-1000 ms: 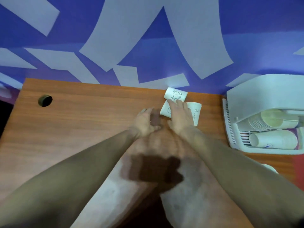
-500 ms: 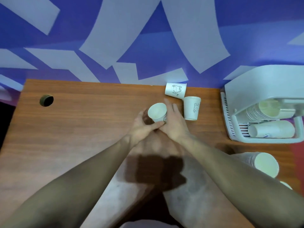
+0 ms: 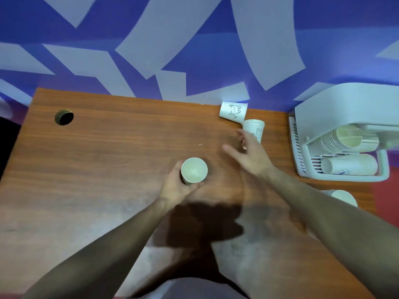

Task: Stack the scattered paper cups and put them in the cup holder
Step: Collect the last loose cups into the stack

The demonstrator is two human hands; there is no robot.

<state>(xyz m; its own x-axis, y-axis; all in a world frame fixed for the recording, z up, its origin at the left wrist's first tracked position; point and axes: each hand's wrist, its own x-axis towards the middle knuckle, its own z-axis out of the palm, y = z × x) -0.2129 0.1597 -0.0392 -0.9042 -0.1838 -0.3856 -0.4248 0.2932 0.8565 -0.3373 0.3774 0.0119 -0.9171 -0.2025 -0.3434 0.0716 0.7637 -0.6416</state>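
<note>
Left hand [image 3: 174,186] wraps an upright paper cup [image 3: 193,173] over the worktop [image 3: 108,160]; right hand [image 3: 251,154], grip spread empty, nears a standing cup [image 3: 254,129]. Best pinch its wall gently, then nest straight down.

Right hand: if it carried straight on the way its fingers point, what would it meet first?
Most likely the upright paper cup just beyond the right hand; its fingertips look nearly there, though depth is unclear.

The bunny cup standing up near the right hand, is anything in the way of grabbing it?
No. The right hand is open, its fingertips right beside the upright bunny cup, with only bare table around. The tipped-over cup lies behind it.
</note>
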